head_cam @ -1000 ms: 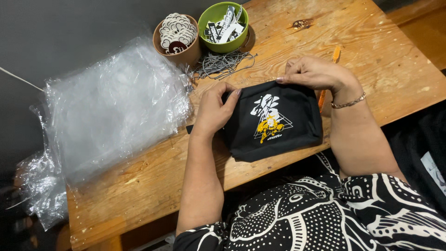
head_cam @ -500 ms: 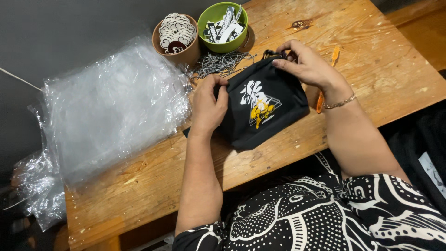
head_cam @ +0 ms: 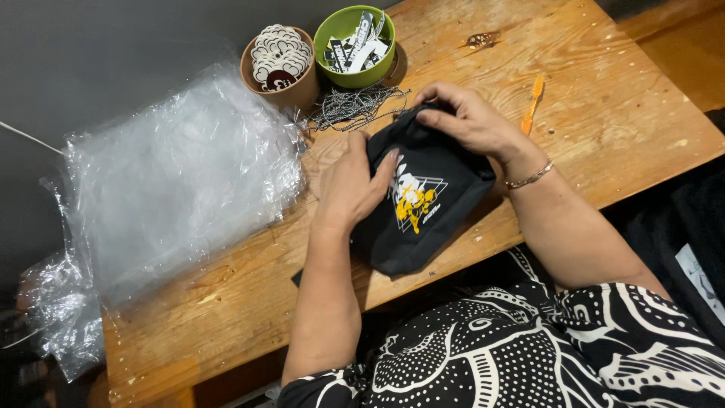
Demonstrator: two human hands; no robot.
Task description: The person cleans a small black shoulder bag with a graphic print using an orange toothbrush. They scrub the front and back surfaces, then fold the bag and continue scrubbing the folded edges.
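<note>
Hands are both laid on a folded black garment (head_cam: 430,200) with a white-and-yellow print, which sits at the near edge of the wooden tabletop (head_cam: 604,113), centre of frame. The left hand (head_cam: 351,185) is pressed flat against the garment's 9 o'clock side, fingers spread narrow, apparently to pin the bundle so it does not unfold. The right hand (head_cam: 472,121) is curled over the 12 o'clock edge, fingertips tucked into the fabric; the fold is gripped, not merely touched.

A stack of clear plastic bags (head_cam: 174,189) is lain at 9 o'clock of the garment, close by but apart from it. At 11 o'clock stand a brown cup (head_cam: 283,64) of round tags and a green bowl (head_cam: 355,38) of black-and-white labels, touching each other; a tangle of bead chains (head_cam: 355,106) is spread just before them, between the cups and the garment. An orange tool (head_cam: 534,102) is left at 2 o'clock, untouched.
</note>
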